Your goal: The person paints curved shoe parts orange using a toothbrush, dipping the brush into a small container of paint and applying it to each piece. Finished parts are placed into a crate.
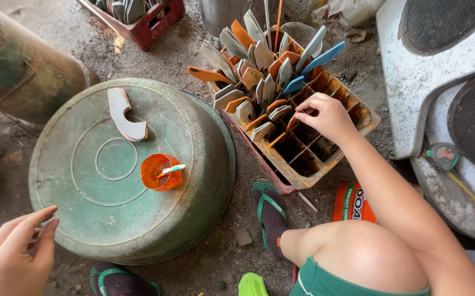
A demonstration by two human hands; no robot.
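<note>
The right hand (328, 116) reaches forward over an orange compartmented crate (358, 118). Its fingertips are pinched on the end of one orange-edged flat piece (292, 123) near the middle of the crate. That piece lies directly under the fingertips, with its long axis slanting down toward the lower left. The stock of standing flat pieces (262, 60), grey, orange and blue, fills the compartments to the left of and beyond the hand. The compartments below and to the right of the hand hold no pieces.

The left hand (10, 255) is at the lower left, open and holding nothing, with fingers spread beside the rim of an overturned green metal basin (84, 219). It is well apart from the crate, so the right hand is the nearer one.

On the basin's flat bottom lie a curved grey cut piece (123, 116) and a small orange cup (161, 171) with a stick across it.

A red crate (158, 24) with more pieces stands at the top. A sandalled foot (270, 211) rests just beside the orange crate's near corner.
</note>
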